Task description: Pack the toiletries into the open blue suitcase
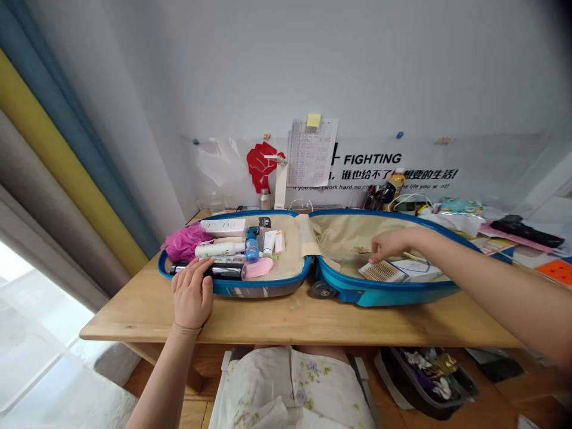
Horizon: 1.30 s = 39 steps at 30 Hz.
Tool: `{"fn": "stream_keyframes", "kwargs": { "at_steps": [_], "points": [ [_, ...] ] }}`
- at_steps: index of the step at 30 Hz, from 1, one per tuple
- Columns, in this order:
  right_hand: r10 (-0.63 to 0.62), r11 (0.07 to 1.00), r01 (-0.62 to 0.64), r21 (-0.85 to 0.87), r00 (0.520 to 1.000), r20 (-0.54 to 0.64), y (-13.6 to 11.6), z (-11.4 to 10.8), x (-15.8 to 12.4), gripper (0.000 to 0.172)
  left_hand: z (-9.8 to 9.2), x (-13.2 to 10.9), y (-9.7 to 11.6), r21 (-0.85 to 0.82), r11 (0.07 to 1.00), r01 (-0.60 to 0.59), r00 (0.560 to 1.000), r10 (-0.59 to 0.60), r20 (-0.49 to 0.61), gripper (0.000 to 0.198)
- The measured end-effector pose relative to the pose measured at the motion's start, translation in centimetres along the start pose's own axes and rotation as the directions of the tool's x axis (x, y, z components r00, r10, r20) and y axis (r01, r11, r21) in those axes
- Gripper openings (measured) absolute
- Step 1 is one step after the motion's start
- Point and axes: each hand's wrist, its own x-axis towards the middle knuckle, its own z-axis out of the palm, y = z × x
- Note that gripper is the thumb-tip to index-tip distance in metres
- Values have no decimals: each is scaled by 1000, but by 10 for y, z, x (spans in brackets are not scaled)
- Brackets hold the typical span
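Observation:
A blue suitcase (339, 289) lies open on a wooden table (277, 319). Its left half holds a pink bath puff (184, 241), a white box (223, 226), a small blue bottle (251, 245), tubes and a black bottle (227, 271). My left hand (192, 295) rests flat on the front rim of that half, fingers spread, touching the black bottle's end. My right hand (388, 244) reaches into the right half and pinches the top edge of a clear box of cotton swabs (381, 271), which lies beside a white flat pack (417, 268).
Clutter lines the table's back and right side: a small lamp (280, 182), pens, a drink bottle (395, 179), cables, papers and a black case (525, 231). A dark bin (429, 375) of odds and ends stands under the table. Curtains hang at the left.

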Motion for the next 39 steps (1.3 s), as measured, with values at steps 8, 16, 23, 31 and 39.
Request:
{"fn": "stream_keyframes", "kwargs": {
  "at_steps": [8,16,23,31,39],
  "points": [
    [155,988,-120,-98,817,555,4,20,-27,33,0,0,-1,5,1000,-8,1000,8,1,41],
    [44,984,-76,162,980,192,-20,-40,-7,33,0,0,1,5,1000,0,1000,0,2,41],
    [-45,790,-90,606,978,204,-151,-31,11,40,0,0,0,12,1000,-8,1000,8,-1,40],
    [-29,846,-160,508,938,345,-246,29,33,47,0,-1,-1,13,1000,-13,1000,13,2,40],
    [-123,983,63,172,922,367,-243,33,32,34,0,0,0,9,1000,-17,1000,17,-13,40]
  ]
}}
